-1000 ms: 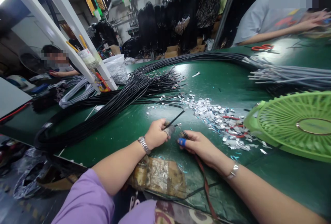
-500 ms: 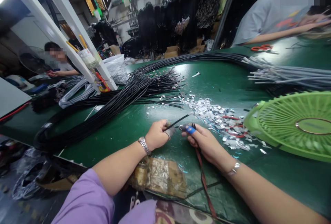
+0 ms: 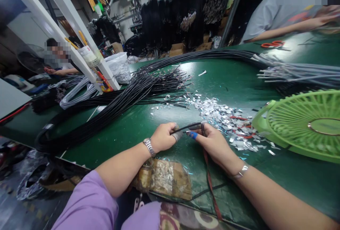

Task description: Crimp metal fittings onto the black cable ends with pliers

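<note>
Both hands pinch one thin black cable low over the green desk (image 3: 132, 130).

The left hand (image 3: 165, 138) is closed on the black cable (image 3: 186, 127). The right hand (image 3: 212, 144) grips its far end, and a reddish-brown strap (image 3: 209, 178) trails from under the palm. Foil scraps (image 3: 225, 118) lie just beyond, with a green fan (image 3: 305, 123) to the right and a bundle of black cables (image 3: 124, 100) behind. The cable looks light, limp and smooth-jacketed, so a hold close to the tip should keep it from bending.

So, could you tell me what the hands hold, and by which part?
The left hand pinches a thin black cable near its free end; the right hand grips that end's tip.
</note>
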Action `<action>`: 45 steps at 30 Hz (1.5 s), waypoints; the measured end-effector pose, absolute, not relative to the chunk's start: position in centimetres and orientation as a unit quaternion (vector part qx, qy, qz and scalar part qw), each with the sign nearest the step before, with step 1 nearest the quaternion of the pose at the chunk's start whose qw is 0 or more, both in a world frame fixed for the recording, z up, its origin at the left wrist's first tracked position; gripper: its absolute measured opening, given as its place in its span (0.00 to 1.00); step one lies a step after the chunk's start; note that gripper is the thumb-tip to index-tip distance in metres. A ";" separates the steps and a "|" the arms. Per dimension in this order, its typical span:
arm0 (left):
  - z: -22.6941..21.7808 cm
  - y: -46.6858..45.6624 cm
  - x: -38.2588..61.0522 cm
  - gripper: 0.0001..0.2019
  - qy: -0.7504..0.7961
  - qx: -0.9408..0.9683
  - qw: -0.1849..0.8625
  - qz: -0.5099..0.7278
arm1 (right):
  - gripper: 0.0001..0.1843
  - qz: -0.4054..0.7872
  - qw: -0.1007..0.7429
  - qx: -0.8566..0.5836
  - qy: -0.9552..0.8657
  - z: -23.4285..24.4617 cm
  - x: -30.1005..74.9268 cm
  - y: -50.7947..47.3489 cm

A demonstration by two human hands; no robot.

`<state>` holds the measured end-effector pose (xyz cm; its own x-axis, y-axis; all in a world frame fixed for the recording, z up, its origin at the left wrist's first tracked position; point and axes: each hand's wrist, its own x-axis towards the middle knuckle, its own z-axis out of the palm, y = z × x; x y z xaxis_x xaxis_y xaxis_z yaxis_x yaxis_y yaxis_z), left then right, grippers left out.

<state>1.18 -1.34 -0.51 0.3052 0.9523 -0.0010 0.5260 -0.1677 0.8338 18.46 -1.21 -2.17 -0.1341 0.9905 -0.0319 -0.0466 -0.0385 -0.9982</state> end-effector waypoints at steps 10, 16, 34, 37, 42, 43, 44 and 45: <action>-0.2 -1.4 1.3 0.07 0.539 0.724 0.346 0.257 | 0.23 0.556 0.444 -0.480 -0.512 -2.3 18.5 -1.2; 0.0 -1.5 1.4 0.08 0.539 0.731 0.335 0.250 | 0.20 0.515 0.450 -0.501 -0.531 -2.4 18.6 -1.0; 0.2 -1.4 1.5 0.08 0.552 0.745 0.295 0.230 | 0.07 0.409 0.411 -0.525 -0.623 -2.1 19.0 -1.1; 0.2 -1.5 1.5 0.08 0.550 0.751 0.289 0.224 | 0.06 0.400 0.403 -0.527 -0.633 -2.2 18.9 -1.3; 0.3 -1.7 1.5 0.06 0.541 0.772 0.263 0.204 | 0.05 0.330 0.369 -0.527 -0.690 -2.4 19.2 -1.3; 0.3 -1.7 1.5 0.06 0.541 0.776 0.256 0.198 | 0.05 0.324 0.368 -0.524 -0.697 -2.5 19.3 -1.3; 0.4 -1.7 1.5 0.05 0.542 0.779 0.250 0.193 | 0.06 0.319 0.366 -0.521 -0.702 -2.5 19.3 -1.3; 0.4 -1.7 1.5 0.05 0.542 0.782 0.245 0.189 | 0.06 0.317 0.366 -0.519 -0.705 -2.5 19.3 -1.3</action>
